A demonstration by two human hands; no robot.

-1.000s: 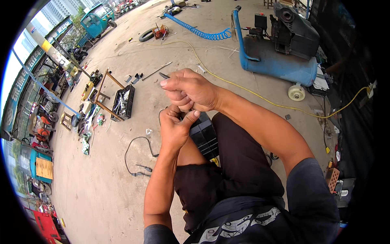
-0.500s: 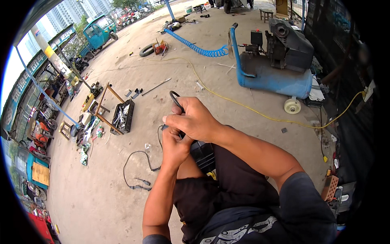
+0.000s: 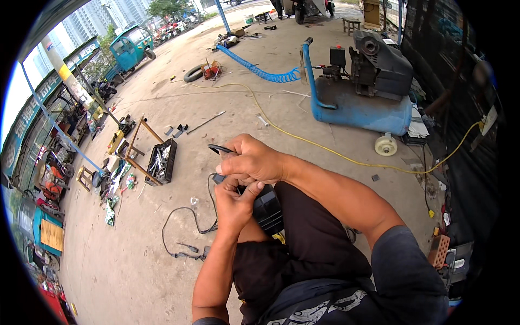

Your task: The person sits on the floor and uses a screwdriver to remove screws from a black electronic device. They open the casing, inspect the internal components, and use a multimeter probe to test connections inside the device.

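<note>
My right hand [image 3: 252, 161] pinches a black cable [image 3: 216, 146], which loops out in front of its fingers. Just below it, my left hand [image 3: 234, 201] is closed with its thumb up, touching the right hand's fingers; what lies in its grip is hidden. Behind the left hand, close to my knees, is a ribbed black plastic case [image 3: 268, 210], partly covered by hand and leg. A thin black lead [image 3: 163, 230] curves over the concrete floor on the left and reaches up toward my hands. Its connectors [image 3: 189, 250] lie on the ground by my left forearm.
A blue air compressor [image 3: 360, 111] stands at the right, with a coiled blue hose [image 3: 257, 67]. A yellow cord [image 3: 325, 149] crosses the floor. At the left are a black crate of tools [image 3: 162, 161], a wooden frame [image 3: 135, 142] and scattered parts. A brick [image 3: 439, 249] lies far right.
My right hand and the cable loop have shifted slightly left and down. The loop now lies flatter, and my left thumb sticks up more. More of the black case shows.
</note>
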